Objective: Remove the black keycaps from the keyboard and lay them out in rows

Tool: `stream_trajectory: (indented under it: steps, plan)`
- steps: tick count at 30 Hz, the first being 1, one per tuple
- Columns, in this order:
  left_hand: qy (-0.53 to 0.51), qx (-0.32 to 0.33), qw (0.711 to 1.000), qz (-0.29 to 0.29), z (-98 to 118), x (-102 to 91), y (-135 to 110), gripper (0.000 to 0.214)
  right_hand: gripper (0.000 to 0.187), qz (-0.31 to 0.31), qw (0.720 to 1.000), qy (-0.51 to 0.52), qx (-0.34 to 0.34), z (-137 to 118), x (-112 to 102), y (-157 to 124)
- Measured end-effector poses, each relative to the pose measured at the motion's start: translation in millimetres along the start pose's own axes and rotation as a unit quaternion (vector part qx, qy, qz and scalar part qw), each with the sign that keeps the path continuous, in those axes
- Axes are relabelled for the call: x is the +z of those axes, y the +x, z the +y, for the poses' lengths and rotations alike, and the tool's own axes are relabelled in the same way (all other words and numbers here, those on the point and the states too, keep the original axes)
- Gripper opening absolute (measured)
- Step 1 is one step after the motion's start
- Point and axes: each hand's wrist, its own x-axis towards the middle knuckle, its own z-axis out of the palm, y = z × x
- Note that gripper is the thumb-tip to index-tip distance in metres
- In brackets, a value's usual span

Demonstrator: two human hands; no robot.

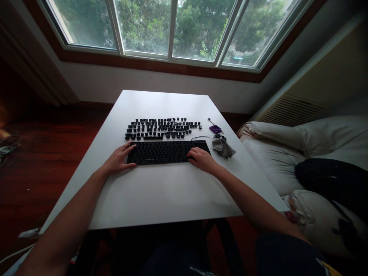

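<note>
A black keyboard (161,152) lies flat on the white table, its key area dark and a long bar near its front edge. At its left end rests my left hand (118,159), thumb and fingers spread, the fingertips touching the far and near corners. Over the right part of the keyboard lies my right hand (202,158), its fingers bent and close together; anything under the fingertips is hidden. Behind the keyboard, loose black keycaps (161,126) stand in several rough rows, with a long spacebar keycap (153,137) in the nearest row.
To the right lie a crumpled grey cloth (223,148), a black cable (220,136), a purple item (215,129) and a small thin-handled tool (210,121). A pale sofa (267,161) with a dark bag (330,180) borders the table (163,191) on the right. Windows (143,27) are beyond.
</note>
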Motion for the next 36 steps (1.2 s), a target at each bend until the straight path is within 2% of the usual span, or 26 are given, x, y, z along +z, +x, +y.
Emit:
stream_trajectory:
  steps: [5,11,13,18,29,33,36]
  plan:
    - [-0.003,-0.002,1.0,0.002,-0.6,0.3,-0.4,0.095,0.022,0.051,0.998,-0.027,-0.006,-2.2,15.4,-10.9]
    - [0.0,-0.002,1.0,0.001,-0.8,-0.1,-0.5,0.095,0.053,0.102,0.992,-0.066,0.029,-12.3,26.4,-16.9]
    - [0.0,-0.003,1.0,0.001,-0.7,-0.1,-0.5,0.095,0.062,0.089,0.991,-0.089,0.034,-17.8,29.0,-13.8]
    - [-0.01,-0.005,1.0,0.001,-0.3,-0.2,-0.1,0.096,0.079,0.011,0.99,-0.129,0.053,-24.4,41.7,-7.5]
    - [-0.014,-0.008,1.0,-0.001,0.1,-1.7,-1.7,0.096,0.083,-0.014,0.991,-0.113,0.067,-30.5,40.5,-6.3]
    - [-0.015,-0.008,1.0,0.003,0.9,-3.4,-3.5,0.094,0.076,-0.012,0.991,-0.101,0.083,-32.9,40.9,-6.4]
    - [-0.015,-0.007,1.0,0.003,1.2,-3.9,-4.2,0.094,0.063,0.008,0.994,-0.062,0.09,-30.0,33.3,-0.9]
